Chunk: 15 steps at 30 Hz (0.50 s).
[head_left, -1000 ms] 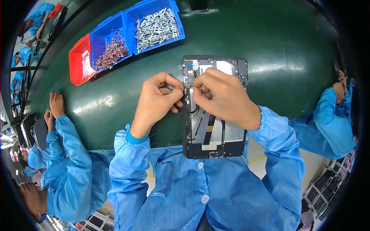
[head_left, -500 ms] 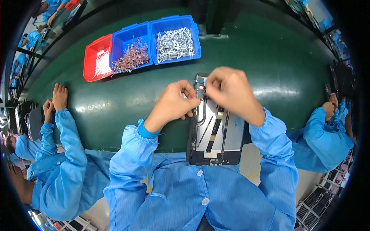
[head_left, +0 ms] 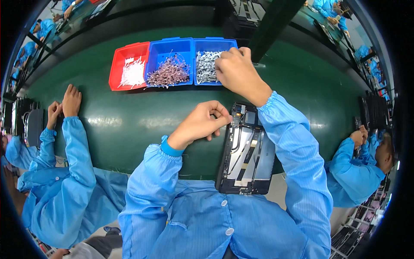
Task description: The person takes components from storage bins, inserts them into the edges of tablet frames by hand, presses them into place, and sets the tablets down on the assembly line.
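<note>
An opened tablet-like device (head_left: 266, 157) lies at the table's near edge, its silver inner plate, black ribbon cables and small boards exposed. At its upper left corner is my left hand (head_left: 199, 124), thumb and forefinger pinched together; whatever is between them is too small to make out. My right hand (head_left: 239, 71) reaches over the right blue bin (head_left: 214, 44), which holds many small grey-silver parts (head_left: 207, 64). Its fingers are curled with the tips down among those parts, and what they grip is hidden.
A middle blue bin (head_left: 170, 46) holds thin reddish-brown wired parts, and a red bin (head_left: 129, 52) holds white slender pieces. Beyond the bins rises a dark post (head_left: 274, 30). Co-workers' hands rest on the green table (head_left: 142, 142) at left (head_left: 71, 101) and work at right (head_left: 359, 136).
My right hand has left the device's upper end and moved forward to the right blue bin. My left hand stays pinched at the device's corner. The whole view has shifted.
</note>
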### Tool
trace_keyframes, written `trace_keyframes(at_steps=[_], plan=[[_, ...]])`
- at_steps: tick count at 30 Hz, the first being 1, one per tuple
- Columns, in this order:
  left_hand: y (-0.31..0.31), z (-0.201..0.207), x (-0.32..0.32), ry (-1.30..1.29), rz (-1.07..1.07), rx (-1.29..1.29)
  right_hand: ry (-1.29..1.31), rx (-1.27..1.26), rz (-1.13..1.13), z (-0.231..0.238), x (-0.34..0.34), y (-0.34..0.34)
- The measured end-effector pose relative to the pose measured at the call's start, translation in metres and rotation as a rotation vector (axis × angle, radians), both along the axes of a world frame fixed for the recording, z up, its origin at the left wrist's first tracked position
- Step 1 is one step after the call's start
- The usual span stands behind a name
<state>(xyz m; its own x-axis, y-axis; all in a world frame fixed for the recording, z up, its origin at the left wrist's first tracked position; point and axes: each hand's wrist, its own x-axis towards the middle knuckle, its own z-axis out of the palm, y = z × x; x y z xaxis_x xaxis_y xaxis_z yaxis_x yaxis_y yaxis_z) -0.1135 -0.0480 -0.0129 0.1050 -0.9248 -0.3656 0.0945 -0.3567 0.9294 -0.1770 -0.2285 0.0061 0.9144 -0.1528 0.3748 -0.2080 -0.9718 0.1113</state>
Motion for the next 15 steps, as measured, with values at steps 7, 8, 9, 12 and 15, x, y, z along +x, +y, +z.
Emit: trace_keyframes(at_steps=[7, 8, 9, 12, 15], plan=[[0.0, 0.001, -0.001, -0.017, 0.129, -0.07, -0.133, 0.23, 0.031, 0.021, -0.023, 0.006], [-0.001, -0.004, -0.001, -0.148, 0.233, -0.164, -0.139, 0.246, 0.033, 0.021, -0.028, 0.007], [-0.002, -0.007, -0.002, -0.279, 0.337, -0.259, -0.145, 0.263, 0.034, 0.022, -0.032, 0.006], [0.0, -0.007, -0.001, -0.348, 0.4, -0.323, -0.159, 0.282, 0.064, 0.024, -0.038, 0.009], [-0.002, -0.004, -0.003, -0.444, 0.495, -0.411, -0.18, 0.247, 0.095, 0.023, -0.038, 0.009]])
